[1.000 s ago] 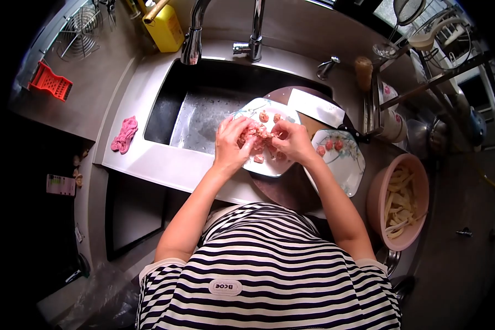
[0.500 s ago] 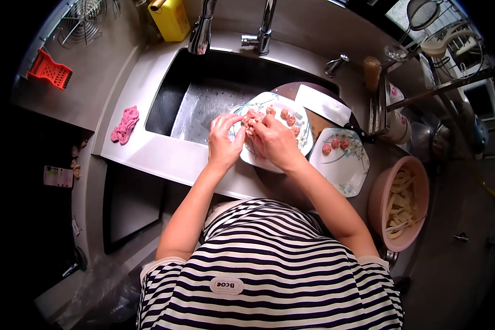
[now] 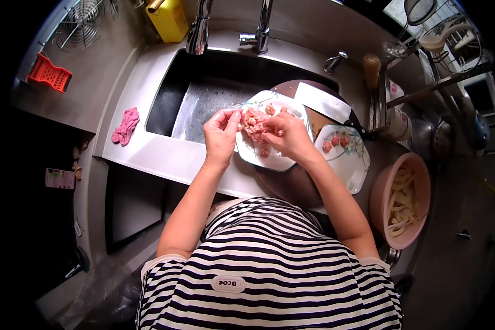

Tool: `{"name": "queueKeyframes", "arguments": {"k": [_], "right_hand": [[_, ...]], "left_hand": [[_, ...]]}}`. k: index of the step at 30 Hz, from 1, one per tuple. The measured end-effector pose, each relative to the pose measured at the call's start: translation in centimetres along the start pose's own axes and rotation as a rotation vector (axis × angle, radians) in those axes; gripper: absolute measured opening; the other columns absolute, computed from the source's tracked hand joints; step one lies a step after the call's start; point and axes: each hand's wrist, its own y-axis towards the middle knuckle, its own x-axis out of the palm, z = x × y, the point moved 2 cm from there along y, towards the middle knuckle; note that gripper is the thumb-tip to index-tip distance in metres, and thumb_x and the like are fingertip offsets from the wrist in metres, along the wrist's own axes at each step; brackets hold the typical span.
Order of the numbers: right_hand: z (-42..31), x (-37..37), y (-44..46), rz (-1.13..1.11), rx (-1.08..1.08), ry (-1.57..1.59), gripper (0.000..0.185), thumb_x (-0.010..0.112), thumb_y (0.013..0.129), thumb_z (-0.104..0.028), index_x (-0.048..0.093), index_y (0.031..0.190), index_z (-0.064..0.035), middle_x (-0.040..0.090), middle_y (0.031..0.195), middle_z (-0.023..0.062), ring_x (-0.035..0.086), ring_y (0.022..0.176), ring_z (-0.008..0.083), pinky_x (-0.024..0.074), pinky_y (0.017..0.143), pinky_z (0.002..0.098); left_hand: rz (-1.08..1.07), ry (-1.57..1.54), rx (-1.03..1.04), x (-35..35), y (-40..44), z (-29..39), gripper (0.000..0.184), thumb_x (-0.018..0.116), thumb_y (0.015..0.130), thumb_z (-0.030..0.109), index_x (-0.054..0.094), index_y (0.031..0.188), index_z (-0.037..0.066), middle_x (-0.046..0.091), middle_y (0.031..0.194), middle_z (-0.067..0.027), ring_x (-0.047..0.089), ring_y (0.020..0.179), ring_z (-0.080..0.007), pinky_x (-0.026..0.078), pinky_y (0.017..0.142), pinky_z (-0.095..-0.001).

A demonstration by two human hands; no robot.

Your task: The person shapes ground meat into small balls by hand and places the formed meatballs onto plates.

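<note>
A patterned white plate (image 3: 280, 162) holds a mound of pink minced meat (image 3: 253, 122) and several small meatballs (image 3: 270, 109). My left hand (image 3: 221, 135) is at the plate's left edge beside the mound, thumb and fingers drawn together; what they pinch, if anything, I cannot make out. From the right, my right hand (image 3: 291, 136) reaches over the plate, its fingertips closed on the mound's right side. Part of the meatball row is hidden behind it. A second patterned plate (image 3: 351, 170), with a few meatballs on it, lies to the right of that hand.
Behind the plates is a dark sink (image 3: 203, 104) under a tap (image 3: 198, 36). A cleaver (image 3: 322, 103) lies on a round board at the right. A pink basin (image 3: 377, 201) of pale strips stands further right. A pink cloth (image 3: 126, 126) lies on the left counter.
My hands have moved apart, the right one shifting to the right. More of the meat mound shows between them, and a meatball near the plate's front is now visible.
</note>
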Motion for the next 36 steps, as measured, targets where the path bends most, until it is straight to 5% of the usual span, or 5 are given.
{"name": "queueKeyframes", "arguments": {"k": [7,18,27,34,36], "right_hand": [[0.1,2.9,0.6,0.173,-0.184,-0.291,0.021,0.063,0.068,-0.007,0.059,0.088,-0.0010,0.055,0.072,0.0141,0.058,0.062,0.0285,0.0485,0.054,0.0359],[-1.1,-2.7,0.0,-0.347,0.467,1.260,0.025,0.058,0.083,-0.006,0.059,0.106,0.0040,0.063,0.089,0.0065,0.061,0.070,0.0097,0.0503,0.055,0.0195],[-4.1,-0.2,-1.9,0.191,-0.195,-0.403,0.018,0.065,0.071,-0.011,0.068,0.089,-0.0116,0.061,0.098,0.0039,0.058,0.085,0.0218,0.0482,0.069,0.0313],[-4.6,-0.7,-2.1,0.059,-0.388,-0.005,0.026,0.063,0.072,-0.002,0.063,0.098,-0.0057,0.060,0.100,0.0074,0.055,0.097,0.0247,0.0442,0.080,0.0372],[-3.0,-1.2,-1.7,0.251,-0.289,0.044,0.016,0.064,0.073,-0.005,0.063,0.089,-0.0031,0.062,0.092,0.0086,0.059,0.080,0.0262,0.0487,0.069,0.0338]], "left_hand": [[0.030,-0.041,-0.060,-1.0,-0.5,0.2,0.013,0.055,0.087,0.012,0.062,0.092,0.002,0.064,0.086,-0.0060,0.061,0.078,-0.0119,0.048,0.064,-0.0219],[-0.263,-0.691,-0.572,3.1,-2.0,-0.1,0.041,0.029,0.096,0.035,0.051,0.109,0.003,0.060,0.097,-0.0103,0.060,0.086,-0.0196,0.050,0.074,-0.0314],[-0.354,-1.060,-0.607,4.3,-1.6,-0.3,0.032,0.032,0.096,0.027,0.050,0.105,0.002,0.057,0.103,-0.0098,0.056,0.097,-0.0175,0.046,0.087,-0.0333],[-0.020,-0.730,-0.698,1.7,-1.6,-1.4,0.024,0.045,0.093,0.028,0.053,0.086,0.006,0.057,0.075,-0.0053,0.055,0.062,-0.0125,0.049,0.057,-0.0236],[0.011,-0.714,-0.782,0.7,-1.2,-1.0,0.037,0.045,0.091,0.038,0.042,0.066,0.012,0.035,0.055,0.0016,0.029,0.042,-0.0060,0.023,0.035,-0.0171]]}}
